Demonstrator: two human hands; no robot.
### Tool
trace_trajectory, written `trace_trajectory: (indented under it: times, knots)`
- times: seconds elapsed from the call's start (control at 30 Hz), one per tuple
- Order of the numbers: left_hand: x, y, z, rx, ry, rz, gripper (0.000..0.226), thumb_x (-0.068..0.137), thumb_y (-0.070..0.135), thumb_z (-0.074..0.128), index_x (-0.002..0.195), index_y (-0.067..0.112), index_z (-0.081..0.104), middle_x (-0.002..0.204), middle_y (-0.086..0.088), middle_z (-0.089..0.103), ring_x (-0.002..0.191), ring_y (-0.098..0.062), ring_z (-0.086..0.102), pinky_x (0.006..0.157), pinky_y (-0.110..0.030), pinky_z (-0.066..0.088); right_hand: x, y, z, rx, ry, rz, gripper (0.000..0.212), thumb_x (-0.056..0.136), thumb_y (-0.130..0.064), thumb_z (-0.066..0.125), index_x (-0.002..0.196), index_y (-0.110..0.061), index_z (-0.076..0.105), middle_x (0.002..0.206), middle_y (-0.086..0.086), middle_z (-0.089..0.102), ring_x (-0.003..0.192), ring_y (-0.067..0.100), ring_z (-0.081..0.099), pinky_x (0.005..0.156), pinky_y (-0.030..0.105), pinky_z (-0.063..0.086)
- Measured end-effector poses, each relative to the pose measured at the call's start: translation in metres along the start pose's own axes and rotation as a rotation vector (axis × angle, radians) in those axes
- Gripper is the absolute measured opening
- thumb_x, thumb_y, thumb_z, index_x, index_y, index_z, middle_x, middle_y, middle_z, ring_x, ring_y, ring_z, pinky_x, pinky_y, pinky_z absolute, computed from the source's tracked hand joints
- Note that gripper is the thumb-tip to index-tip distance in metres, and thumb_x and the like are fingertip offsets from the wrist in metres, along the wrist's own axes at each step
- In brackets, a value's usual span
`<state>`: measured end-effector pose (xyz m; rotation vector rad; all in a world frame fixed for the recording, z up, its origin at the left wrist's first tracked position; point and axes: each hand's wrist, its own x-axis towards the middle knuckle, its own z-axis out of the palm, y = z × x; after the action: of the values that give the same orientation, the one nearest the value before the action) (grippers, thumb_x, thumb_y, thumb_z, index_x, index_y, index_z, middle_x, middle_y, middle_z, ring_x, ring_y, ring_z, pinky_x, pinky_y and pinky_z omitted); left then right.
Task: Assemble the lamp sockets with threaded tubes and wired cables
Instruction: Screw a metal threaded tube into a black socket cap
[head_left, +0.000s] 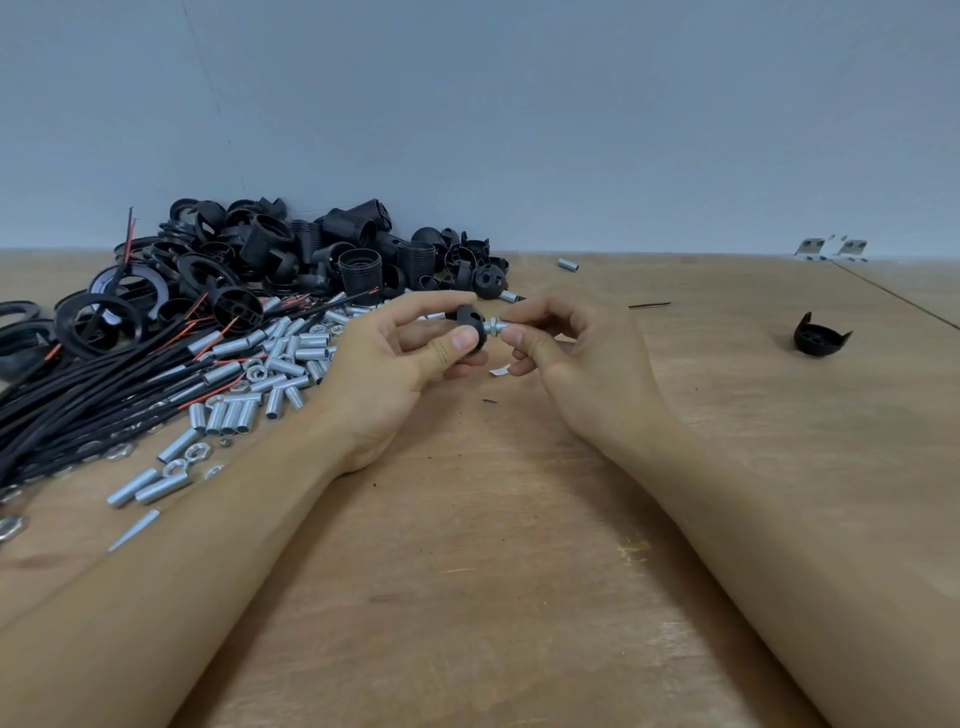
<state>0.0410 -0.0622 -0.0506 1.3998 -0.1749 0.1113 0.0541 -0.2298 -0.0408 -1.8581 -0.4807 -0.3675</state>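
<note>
At the far left of the pale wooden bench (519, 519) lies a sheaf of black-sheathed cables with red inner cores (78, 405), rubbery and limp, fanned across the boards. Just right of them is a scatter of short, bright silver threaded tubes and hex nuts (260, 379), hard, round and free to roll. Behind both rises a heap of glossy black ribbed plastic socket shells and rings (311, 254).

At centre, held above the bench, the left hand (395, 364) has its fingers and thumb curled round a small domed black plastic socket cap (470, 327). A short silver threaded tube (496, 327) with a nut on it sticks out of the cap's right side, and the right hand (561, 358) pinches that tube between thumb and forefinger.

The likeliest fault from here is cross-threading: metal thread entering soft plastic at a slant would bite and jam. A slip of the pinch could also drop the slick tube, which would roll into the identical loose ones.

Well apart to the right sits a lone black plastic cap with upturned prongs (821, 338), and at the far edge two small bright metal brackets (831, 248).
</note>
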Motion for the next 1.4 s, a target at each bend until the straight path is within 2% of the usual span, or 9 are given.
trace_trajectory:
  times: [0.1, 0.3, 0.5, 0.63, 0.73, 0.87, 1.07, 1.17, 1.4]
  knots:
    - [0.000, 0.000, -0.003, -0.035, -0.019, 0.030, 0.042, 0.072, 0.008, 0.070, 0.114, 0.010, 0.066, 0.109, -0.019, 0.072, 0.102, -0.037, 0.069, 0.093, -0.040, 0.055, -0.001, -0.001, 0.002, 0.006, -0.011, 0.007, 0.011, 0.090, -0.008, 0.068, 0.087, -0.017, 0.071, 0.071, -0.012, 0.066, 0.064, 0.006, 0.067, 0.058, 0.010, 0.049]
    - [0.000, 0.002, -0.007, -0.016, -0.046, 0.059, 0.045, 0.069, 0.004, 0.072, 0.114, 0.009, 0.066, 0.113, -0.015, 0.072, 0.104, -0.035, 0.069, 0.088, -0.034, 0.056, -0.001, 0.004, 0.001, 0.021, -0.077, 0.077, 0.008, 0.094, -0.019, 0.064, 0.087, -0.020, 0.066, 0.074, 0.006, 0.064, 0.060, 0.010, 0.064, 0.054, 0.018, 0.052]
    - [0.000, 0.002, -0.006, 0.055, -0.049, -0.021, 0.041, 0.077, 0.026, 0.069, 0.113, 0.007, 0.068, 0.091, -0.013, 0.076, 0.073, -0.021, 0.073, 0.067, -0.026, 0.058, 0.001, 0.006, -0.002, -0.008, -0.057, 0.028, 0.007, 0.094, -0.014, 0.064, 0.090, -0.011, 0.070, 0.073, -0.001, 0.068, 0.061, 0.009, 0.068, 0.061, 0.021, 0.057]
    - [0.001, 0.002, -0.007, 0.046, -0.057, -0.059, 0.037, 0.081, 0.029, 0.065, 0.109, 0.006, 0.069, 0.088, -0.014, 0.075, 0.068, -0.018, 0.071, 0.064, -0.024, 0.056, -0.001, 0.005, -0.001, -0.007, -0.068, 0.018, 0.005, 0.092, -0.014, 0.067, 0.090, -0.012, 0.071, 0.075, -0.002, 0.070, 0.065, 0.009, 0.070, 0.065, 0.024, 0.059]
    - [0.001, 0.001, -0.009, 0.027, -0.083, -0.034, 0.042, 0.079, 0.019, 0.067, 0.119, 0.005, 0.066, 0.089, -0.008, 0.076, 0.071, -0.018, 0.071, 0.069, -0.025, 0.058, -0.001, 0.003, -0.003, -0.002, -0.072, 0.070, 0.013, 0.094, -0.022, 0.064, 0.083, -0.017, 0.068, 0.067, -0.002, 0.068, 0.057, 0.011, 0.068, 0.058, 0.023, 0.057]
    - [0.001, 0.002, -0.010, -0.029, -0.110, -0.024, 0.044, 0.077, 0.011, 0.068, 0.121, 0.006, 0.064, 0.100, -0.013, 0.075, 0.080, -0.024, 0.073, 0.074, -0.027, 0.058, -0.001, 0.002, -0.004, 0.020, -0.094, 0.141, 0.022, 0.096, -0.029, 0.061, 0.080, -0.015, 0.066, 0.063, 0.000, 0.065, 0.053, 0.010, 0.064, 0.052, 0.022, 0.053]
    - [0.002, 0.002, -0.009, -0.018, -0.089, -0.066, 0.044, 0.078, 0.018, 0.068, 0.121, 0.006, 0.065, 0.096, -0.011, 0.076, 0.077, -0.020, 0.074, 0.071, -0.025, 0.058, 0.000, 0.000, -0.003, 0.134, -0.079, 0.089, 0.013, 0.092, -0.011, 0.067, 0.081, -0.019, 0.068, 0.070, -0.003, 0.067, 0.062, 0.010, 0.067, 0.060, 0.019, 0.055]
    - [0.002, 0.002, -0.009, -0.028, -0.087, -0.069, 0.043, 0.079, 0.018, 0.067, 0.120, 0.006, 0.065, 0.097, -0.012, 0.076, 0.077, -0.019, 0.074, 0.071, -0.025, 0.059, -0.001, -0.001, -0.001, 0.173, -0.077, 0.111, 0.017, 0.089, -0.004, 0.069, 0.084, -0.021, 0.070, 0.071, -0.006, 0.070, 0.068, 0.010, 0.071, 0.063, 0.017, 0.056]
    - [0.002, 0.002, -0.012, -0.055, -0.101, -0.030, 0.042, 0.073, 0.009, 0.071, 0.114, 0.010, 0.066, 0.106, -0.016, 0.074, 0.086, -0.029, 0.072, 0.080, -0.032, 0.059, -0.002, 0.000, -0.002, 0.140, -0.094, 0.134, 0.005, 0.091, -0.016, 0.068, 0.087, -0.014, 0.069, 0.064, -0.001, 0.066, 0.060, 0.013, 0.068, 0.056, 0.023, 0.057]
